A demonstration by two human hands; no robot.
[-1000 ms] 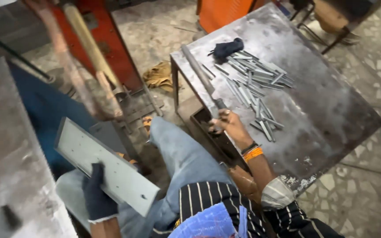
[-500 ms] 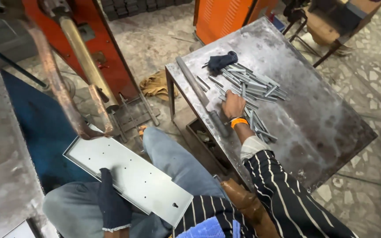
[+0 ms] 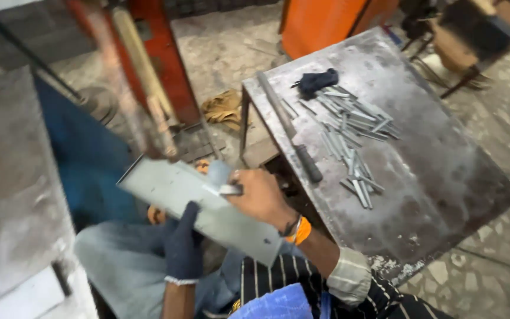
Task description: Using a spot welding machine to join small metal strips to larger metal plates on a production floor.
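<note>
1. The right hand [image 3: 261, 198], over at the bench [image 3: 444, 177] a second ago, is back at centre frame, fingers pinched on a small metal strip [image 3: 228, 189].
2. It presses the strip onto the grey sheet-metal panel [image 3: 196, 207], which has tilted up across the lap.
3. The gloved left hand [image 3: 183, 248] is clamped on the panel's lower edge.
4. More metal strips [image 3: 349, 136] lie heaped on the bench, upper right, beside a long-handled tool [image 3: 290, 136].

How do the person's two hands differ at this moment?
The left hand wears a dark glove; the right hand is bare, with an orange band at the wrist. The left hand supports the grey metal panel from its near edge; the right hand rests on top, pinching a small metal strip. Both touch the panel.
</note>
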